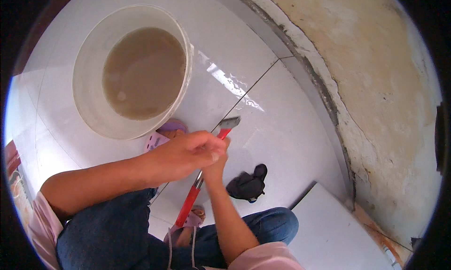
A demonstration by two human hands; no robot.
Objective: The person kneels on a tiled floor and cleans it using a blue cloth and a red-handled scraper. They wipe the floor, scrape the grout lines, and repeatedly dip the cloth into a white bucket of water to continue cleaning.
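Note:
A scraper with a flat metal blade (230, 122), a bright metal shaft and a red handle (187, 206) slants across the floor before me. My right hand (215, 166) is closed around its shaft below the blade. Over the upper shaft and my right fingers lies my left hand (192, 150), its fingers bent and its thumb near my right hand; whether it grips the scraper too is hidden. To the upper left stands a large whitish plastic bucket (84, 104), part filled with murky brown water (144, 74).
A crumpled black item (247, 183) lies on the pale tiled floor (285, 139), right of my right forearm. Wet streaks (227, 81) shine beside the bucket. A wall with peeling plaster (380, 76) curves along the right. My feet, in pink clogs (155, 141), are near the bucket. A white panel-like surface (334, 227) is at lower right.

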